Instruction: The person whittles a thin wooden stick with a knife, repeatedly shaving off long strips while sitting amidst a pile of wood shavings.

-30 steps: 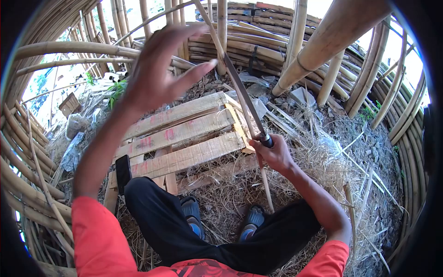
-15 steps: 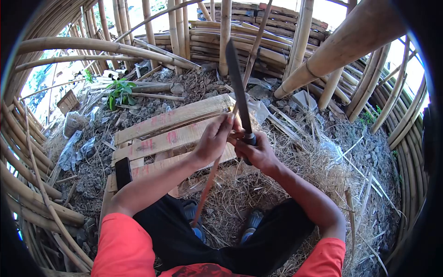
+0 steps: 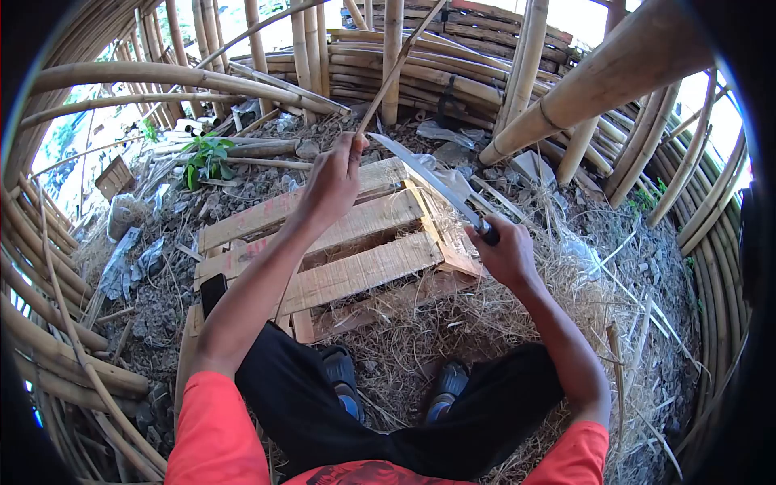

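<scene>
Pinching a thin bamboo strip (image 3: 377, 103) in the left hand (image 3: 333, 179), above the slatted wooden frame (image 3: 360, 272), with its visible length slanting up from the fingertips. Gripping a knife (image 3: 430, 179) by its handle in the closed right hand (image 3: 509, 252) (blade tip near the pinch).

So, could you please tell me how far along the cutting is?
Some cutting looks done, judging by the shavings on the ground. The left hand holds a thin bamboo strip; the right hand holds a knife. Working this long strip is probably left; how many more, I cannot tell.
</scene>
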